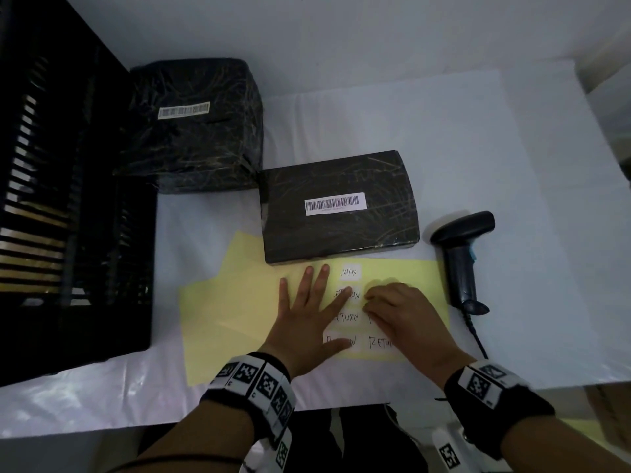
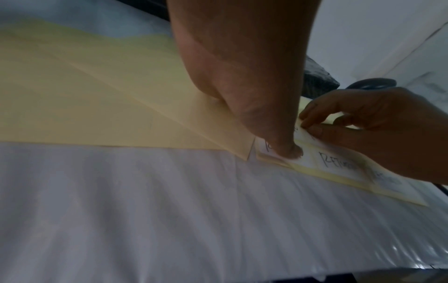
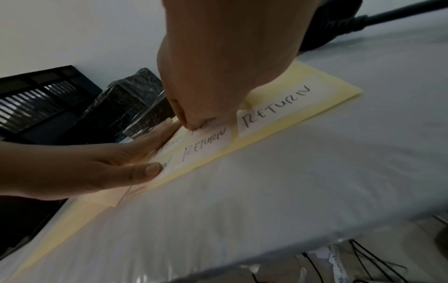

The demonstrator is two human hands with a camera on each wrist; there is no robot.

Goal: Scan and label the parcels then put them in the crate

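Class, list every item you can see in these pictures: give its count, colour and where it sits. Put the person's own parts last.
parcels: two, black wrap, white barcodes, mid table
crate: one, black, left
scanner: one, black, corded, right
label sheets: overlapping, yellow, near edge
RETURN labels: several, white, on the sheet
table: one, white cover
wrist bands: two, black, patterned tags
left hand: flat, pressing the sheet
right hand: pinching a label's edge

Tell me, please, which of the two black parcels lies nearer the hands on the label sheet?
The flat parcel with the white barcode, its near edge overlapping the yellow sheet. The bulkier parcel sits farther back, beside the crate.
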